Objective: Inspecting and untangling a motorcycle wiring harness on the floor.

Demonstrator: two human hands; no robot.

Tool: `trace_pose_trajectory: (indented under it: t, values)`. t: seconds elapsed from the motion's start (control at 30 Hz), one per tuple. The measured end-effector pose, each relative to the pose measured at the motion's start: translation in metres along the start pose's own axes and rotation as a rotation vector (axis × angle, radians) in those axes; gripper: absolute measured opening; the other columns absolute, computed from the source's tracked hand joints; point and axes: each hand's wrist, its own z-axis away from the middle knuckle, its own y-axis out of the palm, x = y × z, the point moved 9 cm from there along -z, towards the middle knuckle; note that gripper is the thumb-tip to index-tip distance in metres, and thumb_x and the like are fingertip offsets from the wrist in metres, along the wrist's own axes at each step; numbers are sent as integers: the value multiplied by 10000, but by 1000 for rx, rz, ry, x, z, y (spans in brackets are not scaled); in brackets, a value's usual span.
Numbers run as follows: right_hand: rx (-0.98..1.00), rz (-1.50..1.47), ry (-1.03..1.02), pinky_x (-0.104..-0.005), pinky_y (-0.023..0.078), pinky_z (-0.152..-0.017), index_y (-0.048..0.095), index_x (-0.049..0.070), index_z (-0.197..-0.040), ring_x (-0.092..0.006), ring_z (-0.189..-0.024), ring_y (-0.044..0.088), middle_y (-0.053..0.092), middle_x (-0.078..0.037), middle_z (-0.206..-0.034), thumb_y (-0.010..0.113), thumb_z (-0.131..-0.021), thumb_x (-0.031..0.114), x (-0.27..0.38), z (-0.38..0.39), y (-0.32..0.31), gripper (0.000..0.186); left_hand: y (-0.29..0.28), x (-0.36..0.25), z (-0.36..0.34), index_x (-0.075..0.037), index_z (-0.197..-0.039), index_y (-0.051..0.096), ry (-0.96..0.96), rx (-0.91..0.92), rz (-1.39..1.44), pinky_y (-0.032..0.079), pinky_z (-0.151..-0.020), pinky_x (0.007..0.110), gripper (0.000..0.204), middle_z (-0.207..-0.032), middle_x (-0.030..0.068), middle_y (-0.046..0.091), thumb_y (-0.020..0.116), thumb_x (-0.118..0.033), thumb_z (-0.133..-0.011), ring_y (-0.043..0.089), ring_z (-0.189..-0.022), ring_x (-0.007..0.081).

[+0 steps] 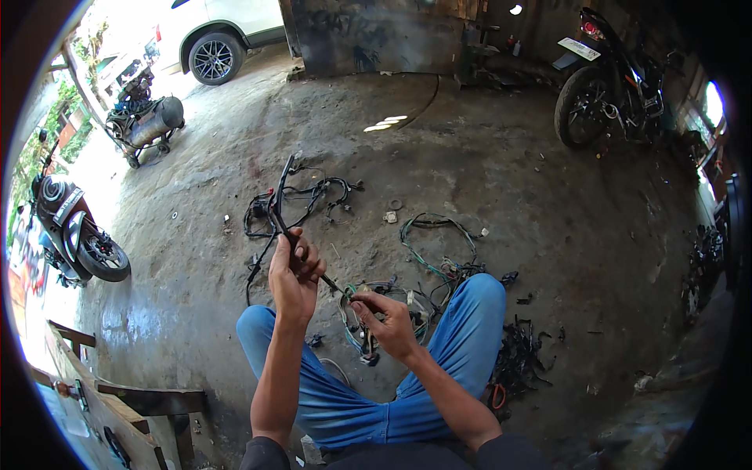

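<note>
My left hand [294, 274] is wrapped round a long black sleeved cable [283, 180], whose upper end points up and away from me. My right hand [381, 321] pinches the lower, thinner end of that cable near a tangle of green and grey wires [415, 305] between my bent knees. Beyond my left hand, a black wiring harness [321, 192] lies on the concrete floor [501, 196]. To the right of it is a loose loop of greenish wire [439, 219]. Black scraps [525, 352] and orange-handled tool [497, 395] lie beside my right leg.
A scooter [74, 227] stands at left, a compressor [145, 125] behind it. A white car [215, 27] is at the back, a dark motorcycle [603, 94] at back right. A wooden bench [133, 395] sits at lower left. Small washers and bits lie scattered about the floor.
</note>
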Motion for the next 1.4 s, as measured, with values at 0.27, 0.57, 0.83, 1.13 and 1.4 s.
trace_pose_trajectory:
  t: [0.27,0.57,0.83,1.13,1.4]
  values:
    - [4,29,-42,-272,531,-703,714,-12,-1118,-103,-800,670,735,-93,-917,708,-973,188,-7,3,-7,248,-28,6,-20,-75,-1115,563,99,7,155,255,-545,272,404,-736,-45,315,471,-467,-1077,260,-597,73]
    - [-48,-33,-110,-312,561,-806,655,14,-1277,-148,-903,698,715,-79,-1016,694,-980,189,-27,-4,-8,347,6,28,5,-86,-1097,536,-75,49,79,321,-621,268,361,-786,-30,386,437,-434,-1097,343,-671,92]
    - [-1,-85,-52,-294,563,-810,703,-11,-1205,-160,-931,714,716,-79,-1026,743,-945,168,-26,-15,-8,318,21,54,10,-37,-1212,569,-87,161,90,479,-789,314,408,-902,7,525,451,-410,-1094,543,-844,139]
    - [-193,-228,111,-232,498,-647,721,-18,-1174,-54,-759,605,605,-3,-964,676,-995,135,-68,-13,-36,239,-8,116,25,1,-1434,506,-270,471,-636,522,-1003,355,459,-1283,98,633,595,-228,-1047,608,-1181,168]
    - [-224,-407,153,-266,560,-773,642,-34,-1158,-114,-920,670,660,-26,-1034,637,-1007,67,-78,-10,-27,182,-34,126,24,10,-1298,604,-270,287,-591,596,-844,320,341,-1178,108,695,644,-175,-1015,681,-1005,156]
